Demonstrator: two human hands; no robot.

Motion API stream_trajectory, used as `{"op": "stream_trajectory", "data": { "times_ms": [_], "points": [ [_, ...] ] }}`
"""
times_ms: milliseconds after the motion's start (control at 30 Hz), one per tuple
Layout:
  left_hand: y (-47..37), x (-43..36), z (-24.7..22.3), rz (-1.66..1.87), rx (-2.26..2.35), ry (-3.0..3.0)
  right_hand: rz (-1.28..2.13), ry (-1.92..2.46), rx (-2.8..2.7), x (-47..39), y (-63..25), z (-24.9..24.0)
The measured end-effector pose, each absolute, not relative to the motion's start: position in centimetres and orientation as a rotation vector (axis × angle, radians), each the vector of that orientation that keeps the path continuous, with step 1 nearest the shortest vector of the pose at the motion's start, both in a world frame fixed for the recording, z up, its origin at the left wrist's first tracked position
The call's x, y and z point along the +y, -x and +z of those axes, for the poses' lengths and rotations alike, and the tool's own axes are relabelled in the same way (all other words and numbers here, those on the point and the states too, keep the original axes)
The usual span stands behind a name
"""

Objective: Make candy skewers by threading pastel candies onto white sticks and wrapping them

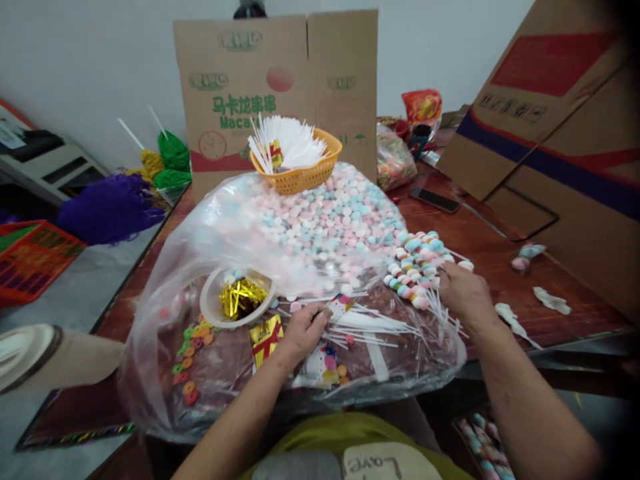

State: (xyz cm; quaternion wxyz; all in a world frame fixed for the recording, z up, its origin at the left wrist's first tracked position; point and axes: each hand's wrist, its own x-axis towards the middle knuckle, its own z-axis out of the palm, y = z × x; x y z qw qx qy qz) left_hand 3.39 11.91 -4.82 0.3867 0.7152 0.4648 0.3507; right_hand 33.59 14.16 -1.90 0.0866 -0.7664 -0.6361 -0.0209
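Observation:
My left hand (304,330) is closed, its fingertips pinching the edge of a small printed packet (343,305) with coloured spots. White sticks (373,322) lie just right of it on clear plastic. At the right, my right hand (466,293) closes on a marshmallow skewer at the edge of a pile of marshmallow skewers (417,257); its fingertips are partly hidden. Beyond both hands spread loose pink, blue and white marshmallows (330,220) in a big clear plastic bag (185,240). A gold packet (267,339) lies beside my left wrist.
A white bowl (213,307) holds gold twist ties. Coloured candy rings (189,363) lie left. An orange basket (305,180) of white sticks stands behind, before a cardboard box (240,73). A phone (434,200) and another carton (550,133) are right; a lidded cup (75,357) is left.

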Motion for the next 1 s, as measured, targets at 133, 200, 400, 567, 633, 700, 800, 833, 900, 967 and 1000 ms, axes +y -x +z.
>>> {"op": "stream_trajectory", "data": {
  "times_ms": [133,200,400,567,633,700,800,833,900,967,1000],
  "points": [
    [-4.3,12.2,-6.0,0.885,1.223,-1.736,0.465,1.886,-1.797,12.3,-28.3,-3.7],
    [-4.4,12.4,-6.5,0.955,1.189,-1.68,0.863,1.628,-1.585,12.1,-26.1,-4.7],
    [-3.6,12.7,-7.0,1.169,1.118,-1.461,0.522,1.944,-1.876,13.1,-24.9,-4.8],
    [-3.3,13.2,-7.3,1.166,1.047,-1.338,0.536,1.443,-2.31,8.6,-21.0,-2.3],
    [-3.2,13.2,-7.4,1.179,1.047,-1.357,1.16,1.065,-2.528,6.3,-17.9,-2.2],
    [-3.3,13.1,-7.6,1.192,1.048,-1.363,1.421,0.957,-2.584,4.7,-15.0,-2.6],
    [-3.4,12.9,-7.3,1.181,1.038,-1.304,1.494,0.949,-2.593,3.8,-12.7,-3.3],
    [-3.4,12.9,-6.8,1.181,1.025,-1.276,1.5,0.93,-2.597,4.0,-12.6,-3.3],
    [-3.0,12.8,-4.9,1.224,0.974,-1.205,1.474,0.915,-2.59,4.7,-13.5,-2.7],
    [-1.7,12.3,-2.1,1.326,0.9,-1.134,1.427,0.953,-2.539,6.1,-15.2,-1.9],
    [-0.8,11.9,-0.6,1.375,0.872,-1.128,1.404,1.029,-2.487,7.0,-16.2,-1.6]
  ]
}}
